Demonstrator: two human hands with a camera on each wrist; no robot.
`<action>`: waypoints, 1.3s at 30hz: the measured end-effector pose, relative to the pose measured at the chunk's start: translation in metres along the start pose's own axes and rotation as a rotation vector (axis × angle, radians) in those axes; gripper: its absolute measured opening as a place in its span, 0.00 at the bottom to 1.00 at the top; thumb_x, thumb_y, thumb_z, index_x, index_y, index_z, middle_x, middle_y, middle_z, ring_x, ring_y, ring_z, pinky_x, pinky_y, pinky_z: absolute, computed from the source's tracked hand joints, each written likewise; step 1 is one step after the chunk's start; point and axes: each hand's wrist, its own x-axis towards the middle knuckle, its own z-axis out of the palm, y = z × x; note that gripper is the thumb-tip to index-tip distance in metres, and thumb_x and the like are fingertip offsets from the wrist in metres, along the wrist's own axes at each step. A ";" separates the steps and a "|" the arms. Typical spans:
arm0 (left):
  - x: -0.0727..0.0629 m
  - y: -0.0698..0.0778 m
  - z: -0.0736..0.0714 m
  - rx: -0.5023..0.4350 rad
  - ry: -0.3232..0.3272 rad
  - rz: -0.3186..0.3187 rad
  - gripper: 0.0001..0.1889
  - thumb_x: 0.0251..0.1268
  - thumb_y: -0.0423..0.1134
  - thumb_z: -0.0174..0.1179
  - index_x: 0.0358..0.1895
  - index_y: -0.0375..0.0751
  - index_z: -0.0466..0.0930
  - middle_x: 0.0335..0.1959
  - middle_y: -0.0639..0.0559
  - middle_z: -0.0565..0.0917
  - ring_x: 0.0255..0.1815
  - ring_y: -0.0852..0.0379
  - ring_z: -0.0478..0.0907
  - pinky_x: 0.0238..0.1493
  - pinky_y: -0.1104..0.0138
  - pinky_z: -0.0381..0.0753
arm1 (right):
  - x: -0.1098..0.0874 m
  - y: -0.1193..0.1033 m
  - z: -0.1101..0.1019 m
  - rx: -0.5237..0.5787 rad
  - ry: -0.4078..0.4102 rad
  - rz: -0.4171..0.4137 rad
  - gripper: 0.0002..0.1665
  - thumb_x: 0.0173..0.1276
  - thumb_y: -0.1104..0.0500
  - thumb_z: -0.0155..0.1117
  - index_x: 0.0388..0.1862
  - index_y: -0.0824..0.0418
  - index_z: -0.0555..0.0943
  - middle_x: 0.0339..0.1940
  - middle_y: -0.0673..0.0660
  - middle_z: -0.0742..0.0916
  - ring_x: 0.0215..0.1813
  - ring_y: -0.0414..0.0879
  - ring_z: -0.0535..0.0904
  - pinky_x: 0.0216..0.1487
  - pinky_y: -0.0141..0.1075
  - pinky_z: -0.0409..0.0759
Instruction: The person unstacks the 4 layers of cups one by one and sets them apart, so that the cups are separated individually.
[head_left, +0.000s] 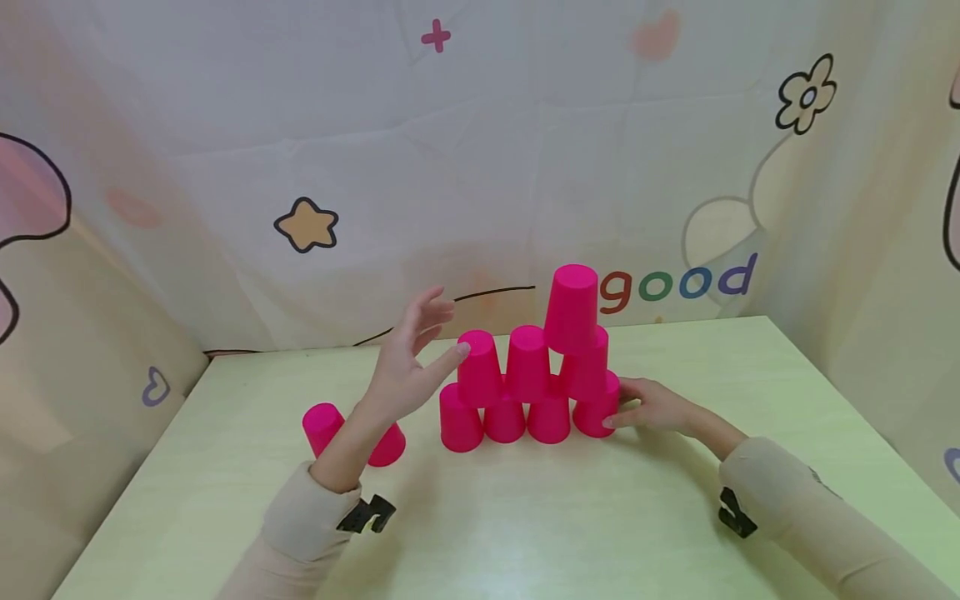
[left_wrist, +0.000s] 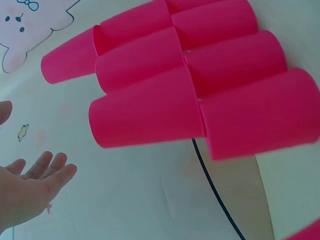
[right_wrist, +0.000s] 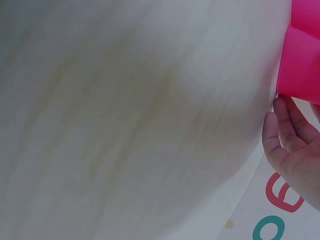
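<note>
Pink cups stand upside down in a pyramid: several along the bottom, three above them, and one top cup (head_left: 572,310) at the right end. Raised at the left side, my left hand (head_left: 408,362) has spread fingers and holds nothing. Its thumb overlaps the left cup of the second row (head_left: 480,371) in the head view; contact is unclear. My right hand (head_left: 656,406) lies beside the bottom right cup (head_left: 596,408), thumb at its near side and loosely extended fingers at its far side. In the right wrist view, those fingers (right_wrist: 287,122) lie along the pink cup (right_wrist: 302,65).
Two more pink cups, a left one (head_left: 322,427) and a right one (head_left: 387,446), are on the table (head_left: 510,517), partly hidden by my left forearm. A printed curtain (head_left: 480,167) hangs behind the table. A dark clip (head_left: 367,514) is on the left sleeve.
</note>
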 end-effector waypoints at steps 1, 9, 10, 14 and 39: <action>0.002 0.001 0.003 -0.003 -0.007 -0.001 0.34 0.56 0.32 0.60 0.66 0.42 0.56 0.57 0.47 0.69 0.58 0.49 0.67 0.59 0.56 0.67 | 0.000 0.000 0.000 0.000 0.002 0.001 0.38 0.53 0.53 0.70 0.61 0.64 0.67 0.52 0.60 0.78 0.53 0.55 0.73 0.54 0.54 0.70; 0.017 0.008 0.023 -0.040 -0.054 -0.015 0.35 0.55 0.33 0.61 0.66 0.42 0.56 0.58 0.46 0.69 0.58 0.51 0.67 0.59 0.58 0.67 | 0.001 0.002 -0.001 -0.011 -0.004 -0.008 0.36 0.55 0.55 0.68 0.60 0.64 0.68 0.51 0.60 0.79 0.52 0.55 0.73 0.53 0.55 0.70; 0.019 0.008 0.025 -0.044 -0.058 -0.015 0.35 0.55 0.33 0.61 0.66 0.42 0.56 0.58 0.45 0.69 0.58 0.51 0.67 0.59 0.57 0.67 | 0.001 0.001 -0.001 -0.014 -0.007 -0.009 0.35 0.55 0.55 0.68 0.60 0.64 0.68 0.51 0.60 0.79 0.52 0.55 0.73 0.53 0.55 0.70; 0.023 0.007 0.035 -0.041 -0.068 -0.012 0.35 0.55 0.34 0.61 0.66 0.42 0.56 0.59 0.46 0.69 0.58 0.51 0.67 0.59 0.56 0.67 | 0.001 0.000 -0.002 -0.028 -0.004 -0.001 0.35 0.55 0.55 0.69 0.59 0.64 0.68 0.50 0.60 0.79 0.52 0.56 0.73 0.53 0.55 0.70; 0.051 0.010 0.087 -0.106 -0.123 -0.105 0.41 0.52 0.40 0.65 0.69 0.48 0.51 0.62 0.50 0.65 0.61 0.52 0.64 0.58 0.65 0.67 | -0.002 -0.003 0.000 -0.007 -0.001 0.012 0.38 0.54 0.53 0.69 0.61 0.63 0.67 0.53 0.60 0.78 0.53 0.56 0.72 0.55 0.55 0.68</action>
